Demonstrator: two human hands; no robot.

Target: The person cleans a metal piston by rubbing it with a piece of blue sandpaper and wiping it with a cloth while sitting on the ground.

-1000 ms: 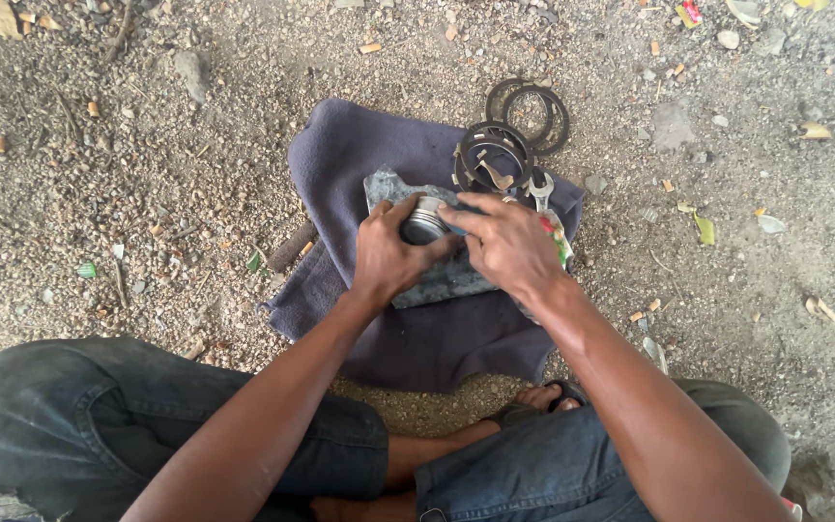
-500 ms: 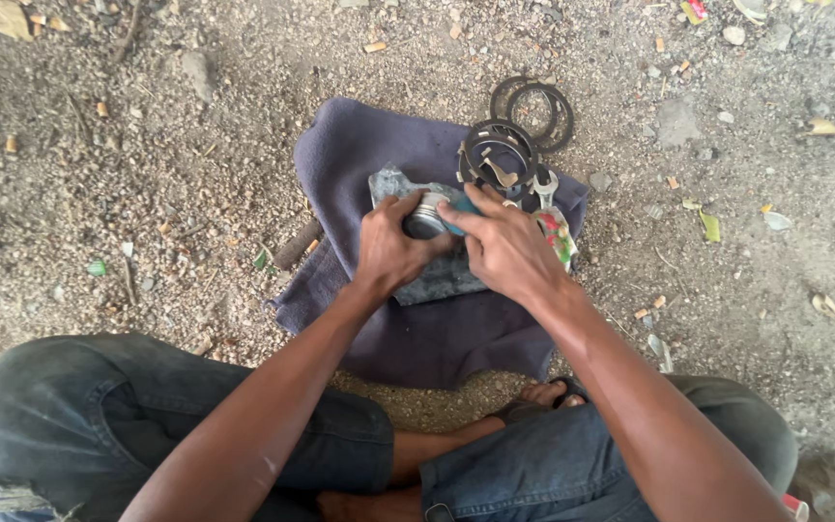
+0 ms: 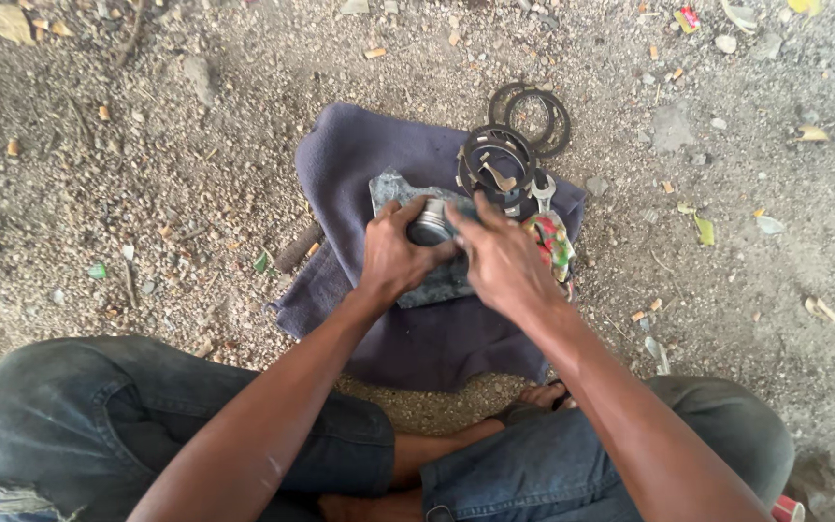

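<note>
On the purple cloth (image 3: pixel 408 329) spread over gravel, both hands grip a round metal part (image 3: pixel 429 222) against a grey stone slab (image 3: pixel 437 280): left hand (image 3: pixel 393 256) steadying, right hand (image 3: pixel 504 261) pressing. Dark rings (image 3: pixel 532 118) lie nearby, kept off dirt.

Dull metal, soft cloth, gritty ground.

Metal cylinder (image 3: pixel 429 222) between the hands: grey, smooth, faint satin sheen on its rim. Flat slab (image 3: pixel 408 242) beneath it: mottled grey-green, matt, stone-like, chipped edges. Purple cloth (image 3: pixel 369 155): woven fabric, matt, soft, creased, dusty. Dark rings (image 3: pixel 533 116): thin metal, blackened, matt, rusty tint. Ring part (image 3: pixel 495 159) on the cloth: dark metal, worn, dull. Small spanner (image 3: pixel 543 190): bright metal, slightly glossy. Printed rag (image 3: pixel 551 242): cloth, multicoloured, matt. Ground (image 3: pixel 147 145): coarse sand and gravel, rough, dry. Jeans (image 3: pixel 70 406): faded denim, coarse weave, frayed.
</note>
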